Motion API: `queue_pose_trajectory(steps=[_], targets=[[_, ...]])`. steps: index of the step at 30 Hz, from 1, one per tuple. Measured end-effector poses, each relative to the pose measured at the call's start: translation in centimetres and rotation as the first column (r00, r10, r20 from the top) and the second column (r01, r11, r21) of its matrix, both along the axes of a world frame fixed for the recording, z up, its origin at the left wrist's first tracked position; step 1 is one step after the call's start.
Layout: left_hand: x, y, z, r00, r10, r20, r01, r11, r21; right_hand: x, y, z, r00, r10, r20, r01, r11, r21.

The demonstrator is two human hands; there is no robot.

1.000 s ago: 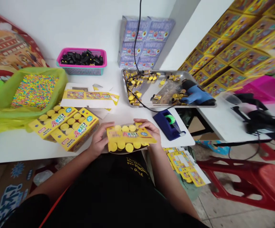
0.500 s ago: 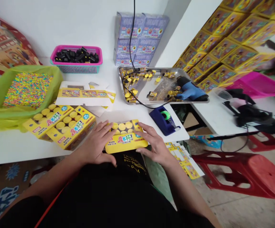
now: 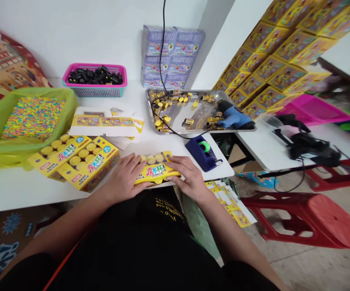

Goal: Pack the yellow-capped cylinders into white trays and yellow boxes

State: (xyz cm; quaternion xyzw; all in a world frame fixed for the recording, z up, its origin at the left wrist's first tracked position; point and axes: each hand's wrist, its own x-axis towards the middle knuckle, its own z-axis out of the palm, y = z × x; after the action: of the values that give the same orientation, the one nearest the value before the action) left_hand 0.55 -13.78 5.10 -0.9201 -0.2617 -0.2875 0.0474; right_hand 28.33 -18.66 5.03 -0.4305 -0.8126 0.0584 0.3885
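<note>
Holding a yellow box point(image 3: 157, 173) flat on the white table point(image 3: 23, 196) near its front edge, you have both hands on it. Your left hand point(image 3: 123, 176) curves over its left end and your right hand point(image 3: 189, 176) over its right end, with the fingers closed down on the card, gripping the box between them. A row of round yellow caps point(image 3: 152, 158) shows along the box's far side. Just left of the box, two more yellow boxes point(image 3: 73, 161) filled with similar caps lie side by side. Just right of it sits a blue tape dispenser point(image 3: 203, 152). Beyond the box is a steel tray point(image 3: 175, 92) of small gold tubes point(image 3: 188, 121), with a blue electric tool point(image 3: 235, 119) lying on it. Farther off to the box's left are a pink basket point(image 3: 96, 92) of black pieces point(image 3: 94, 76) and a green-lined bin point(image 3: 72, 97) of colourful beads point(image 3: 34, 118).
</note>
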Motion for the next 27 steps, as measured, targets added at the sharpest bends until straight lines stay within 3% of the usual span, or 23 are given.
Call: queue_pose_trajectory(steps=[4, 7, 12, 16, 21, 27], targets=[[0.4, -0.3, -0.1, 0.999, 0.02, 0.034, -0.021, 0.999, 0.024, 0.0, 0.6, -0.1, 1.0, -0.003, 0.011, 0.003, 0.999, 0.035], [0.2, -0.6, -0.8, 0.991, 0.016, 0.135, -0.008, 0.998, -0.058, 0.6, 0.5, -0.1, 0.999, 0.032, 0.02, -0.033, 0.999, 0.027], [-0.5, -0.2, -3.2, 0.953, 0.075, 0.293, -0.004, 0.972, -0.235, 1.1, -0.3, 0.4, 0.995, 0.024, 0.099, -0.024, 1.0, 0.007], [-0.1, 1.1, -4.5, 0.928, 0.037, 0.371, 0.092, 0.941, -0.324, -1.5, -0.3, 2.0, 0.971, -0.003, 0.241, 0.003, 1.0, 0.003], [1.0, 2.8, -4.5, 0.913, 0.014, 0.407, 0.155, 0.911, -0.381, -6.1, 1.3, 3.2, 0.934, 0.163, 0.319, -0.154, 0.987, -0.055], [1.2, 3.8, -5.4, 0.887, 0.023, 0.461, 0.178, 0.904, -0.388, -6.7, 3.0, 3.0, 0.931, 0.279, 0.237, -0.28, 0.96, -0.031]])
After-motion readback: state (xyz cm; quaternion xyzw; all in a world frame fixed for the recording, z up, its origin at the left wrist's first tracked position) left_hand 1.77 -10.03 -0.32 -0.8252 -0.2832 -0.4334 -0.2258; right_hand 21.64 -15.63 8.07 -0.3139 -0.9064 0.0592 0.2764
